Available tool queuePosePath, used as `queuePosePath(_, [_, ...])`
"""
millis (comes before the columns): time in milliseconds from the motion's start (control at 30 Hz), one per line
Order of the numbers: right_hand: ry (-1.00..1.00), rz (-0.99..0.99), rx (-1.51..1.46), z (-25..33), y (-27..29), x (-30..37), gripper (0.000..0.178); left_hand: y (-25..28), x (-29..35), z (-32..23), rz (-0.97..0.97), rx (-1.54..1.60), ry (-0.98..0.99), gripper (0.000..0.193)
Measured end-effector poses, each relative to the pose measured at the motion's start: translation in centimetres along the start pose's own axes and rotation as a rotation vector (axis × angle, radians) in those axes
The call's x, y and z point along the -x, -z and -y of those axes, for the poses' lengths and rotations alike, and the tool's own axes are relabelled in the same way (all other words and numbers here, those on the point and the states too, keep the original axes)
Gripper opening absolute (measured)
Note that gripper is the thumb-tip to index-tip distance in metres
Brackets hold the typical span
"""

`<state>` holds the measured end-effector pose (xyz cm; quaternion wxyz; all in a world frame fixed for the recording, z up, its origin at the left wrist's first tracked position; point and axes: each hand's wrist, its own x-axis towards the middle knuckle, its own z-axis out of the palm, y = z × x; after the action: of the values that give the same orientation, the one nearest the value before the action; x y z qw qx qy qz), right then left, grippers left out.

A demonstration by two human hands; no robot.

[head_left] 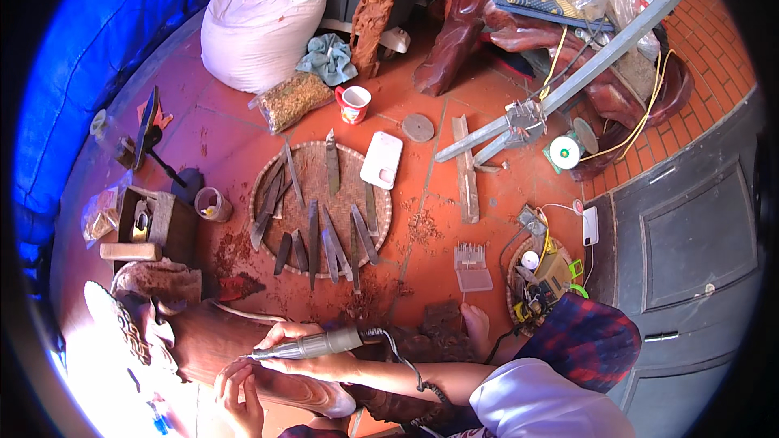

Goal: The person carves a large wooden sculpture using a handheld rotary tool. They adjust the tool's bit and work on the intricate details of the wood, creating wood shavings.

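My right hand (324,366) is wrapped round a grey rotary tool handpiece (320,345), whose dark coiled cord runs back over my forearm. The tool lies nearly level, its thin metal tip pointing left. At that tip is my left hand (240,397), its fingers bent and brought close together; whatever may be between them is too small to make out. Beneath both hands lies a large smooth brown piece of wood (209,341). A darker, rough carved part (442,337) shows beyond my right forearm.
A round woven tray (270,255) holds several chisels and a white phone (381,160). Around it are a red-and-white mug (354,104), a plastic cup (213,204), a clear case of bits (472,268), a wooden box (166,223) and a basket of clutter (545,280). Shavings litter the tiles.
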<state>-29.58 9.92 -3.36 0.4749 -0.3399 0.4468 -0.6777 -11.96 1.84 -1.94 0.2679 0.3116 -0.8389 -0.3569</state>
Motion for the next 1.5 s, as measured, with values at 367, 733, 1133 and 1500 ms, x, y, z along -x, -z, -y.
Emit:
queuePosePath(367, [0.006,-0.058,-0.082,-1.4,0.2,0.8,0.025,-1.2,1.2,0.1,-0.069,-0.020,0.027,0.008])
queuePosePath(733, [0.076,-0.065,0.160,-0.4,-0.5,-0.1,0.025,-0.2,1.7,1.5,-0.170,-0.032,0.125,0.008])
queuePosePath(1133, [-0.125,-0.033,0.109,0.2,0.6,-0.4,0.026,0.9,1.4,2.4,0.034,0.148,0.086,0.010])
queuePosePath(1500, [-0.056,-0.023,0.200,2.2,-0.5,-4.1,0.018,1.1,1.1,3.1,0.026,0.254,0.117,0.009])
